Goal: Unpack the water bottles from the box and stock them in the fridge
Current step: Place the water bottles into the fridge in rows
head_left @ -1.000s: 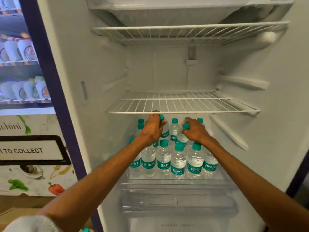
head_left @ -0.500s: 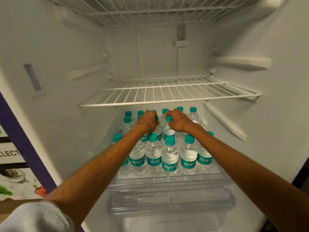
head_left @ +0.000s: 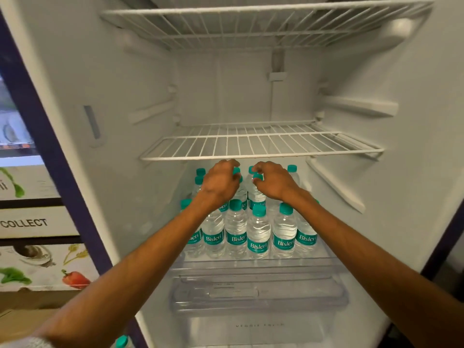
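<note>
Arms: both stretched forward into fridge (head_left: pixel 125 96), beneath wire shelf (head_left: pixel 251 144) | left hand (head_left: pixel 221 184): palm down, fingers curled over green caps (head_left: pixel 257 177), grip cannot be told | right hand (head_left: pixel 275 183): fingers curled at one cap, grip likewise unclear | water bottles (head_left: pixel 258 232): upright, rows touching, on clear shelf (head_left: pixel 251 266) above drawer (head_left: pixel 251 295).

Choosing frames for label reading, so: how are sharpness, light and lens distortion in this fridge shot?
Head view: light is soft and even, no hard glare; front-row bottles are sharp, Bisleri labels readable; left hand and right hand look slightly soft; wide-angle stretch splays the fridge walls and slants the purple frame edge; print on the crisper drawer is too faint to read.
</note>
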`<action>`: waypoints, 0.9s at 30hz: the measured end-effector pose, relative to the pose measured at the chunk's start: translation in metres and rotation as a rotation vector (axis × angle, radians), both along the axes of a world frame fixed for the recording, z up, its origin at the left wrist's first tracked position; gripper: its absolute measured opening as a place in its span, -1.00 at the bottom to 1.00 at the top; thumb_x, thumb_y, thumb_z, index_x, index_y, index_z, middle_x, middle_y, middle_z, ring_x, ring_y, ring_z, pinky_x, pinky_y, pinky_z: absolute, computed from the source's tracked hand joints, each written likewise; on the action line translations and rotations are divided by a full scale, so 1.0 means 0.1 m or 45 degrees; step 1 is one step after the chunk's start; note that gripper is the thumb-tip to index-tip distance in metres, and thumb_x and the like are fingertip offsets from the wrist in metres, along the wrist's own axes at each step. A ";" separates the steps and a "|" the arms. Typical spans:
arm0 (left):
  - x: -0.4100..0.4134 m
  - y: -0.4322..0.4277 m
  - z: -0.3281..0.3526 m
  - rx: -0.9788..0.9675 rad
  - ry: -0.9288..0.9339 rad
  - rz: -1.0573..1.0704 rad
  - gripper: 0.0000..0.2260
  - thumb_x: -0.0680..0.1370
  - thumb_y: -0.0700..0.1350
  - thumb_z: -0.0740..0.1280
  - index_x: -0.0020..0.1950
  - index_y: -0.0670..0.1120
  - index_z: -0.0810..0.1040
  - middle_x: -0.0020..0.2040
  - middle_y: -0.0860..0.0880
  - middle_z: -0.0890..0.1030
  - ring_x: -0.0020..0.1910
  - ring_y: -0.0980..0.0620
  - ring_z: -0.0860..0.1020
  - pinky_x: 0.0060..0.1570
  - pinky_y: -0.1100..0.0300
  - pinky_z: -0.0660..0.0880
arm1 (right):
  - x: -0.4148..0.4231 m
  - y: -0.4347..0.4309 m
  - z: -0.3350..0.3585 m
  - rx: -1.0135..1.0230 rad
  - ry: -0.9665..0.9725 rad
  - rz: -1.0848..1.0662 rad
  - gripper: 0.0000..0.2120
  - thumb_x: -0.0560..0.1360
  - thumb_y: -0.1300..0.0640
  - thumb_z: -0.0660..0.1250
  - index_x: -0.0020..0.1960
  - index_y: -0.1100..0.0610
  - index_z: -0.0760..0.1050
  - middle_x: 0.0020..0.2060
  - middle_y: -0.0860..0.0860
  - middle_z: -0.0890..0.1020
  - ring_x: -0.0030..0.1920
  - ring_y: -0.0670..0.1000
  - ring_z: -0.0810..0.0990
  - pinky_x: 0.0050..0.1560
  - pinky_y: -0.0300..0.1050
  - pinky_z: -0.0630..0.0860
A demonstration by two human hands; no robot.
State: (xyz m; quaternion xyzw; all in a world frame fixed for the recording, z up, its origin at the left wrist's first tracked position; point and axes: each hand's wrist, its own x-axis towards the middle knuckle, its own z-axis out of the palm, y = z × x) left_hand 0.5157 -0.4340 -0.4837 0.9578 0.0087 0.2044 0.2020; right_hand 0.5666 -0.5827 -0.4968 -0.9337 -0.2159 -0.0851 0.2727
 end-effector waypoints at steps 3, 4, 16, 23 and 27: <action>-0.37 0.02 -0.03 -0.128 -0.216 -0.093 -0.71 0.62 -0.16 0.25 0.34 -0.10 0.49 0.27 -0.11 0.53 0.19 -0.08 0.54 0.21 0.04 0.50 | -0.37 0.11 0.09 0.125 -0.107 0.125 -0.73 0.53 0.12 0.31 0.22 0.07 0.52 0.17 0.05 0.55 0.15 0.04 0.54 0.20 -0.03 0.48; -0.49 0.05 -0.05 -0.170 -0.272 -0.115 -0.72 0.62 -0.16 0.24 0.32 -0.10 0.49 0.26 -0.11 0.55 0.17 -0.06 0.55 0.20 0.02 0.51 | -0.51 0.15 0.11 0.149 -0.143 0.162 -0.76 0.53 0.13 0.31 0.18 0.08 0.55 0.13 0.05 0.57 0.12 0.03 0.55 0.17 -0.03 0.49; -2.39 0.72 -0.53 -0.397 -0.493 -0.162 -0.86 0.64 -0.08 0.24 0.10 -0.03 0.58 -0.03 0.09 0.63 -0.09 0.13 0.59 -0.13 0.18 0.53 | -2.19 0.80 -0.18 0.324 -0.117 0.553 -0.93 0.44 0.18 0.42 -0.09 0.07 0.63 -0.21 -0.01 0.64 -0.26 -0.01 0.58 -0.16 -0.11 0.54; -3.36 1.54 -1.47 -0.309 -0.432 0.459 -0.90 0.57 -0.03 0.33 -0.02 0.00 0.63 -0.11 0.10 0.63 -0.09 0.14 0.54 -0.15 0.22 0.46 | -2.93 1.65 -0.80 0.142 0.191 0.733 -0.94 0.48 0.09 0.37 -0.14 -0.01 0.62 -0.31 -0.16 0.63 -0.38 -0.19 0.56 -0.23 -0.30 0.50; -3.68 2.13 -2.05 -0.333 -0.178 0.637 -0.90 0.54 -0.07 0.33 0.03 0.00 0.60 -0.05 0.08 0.62 -0.02 0.09 0.52 -0.05 0.16 0.45 | -3.05 2.34 -1.30 0.017 0.364 0.789 -0.93 0.47 0.14 0.35 -0.10 0.02 0.60 -0.26 -0.15 0.63 -0.35 -0.23 0.55 -0.13 -0.23 0.52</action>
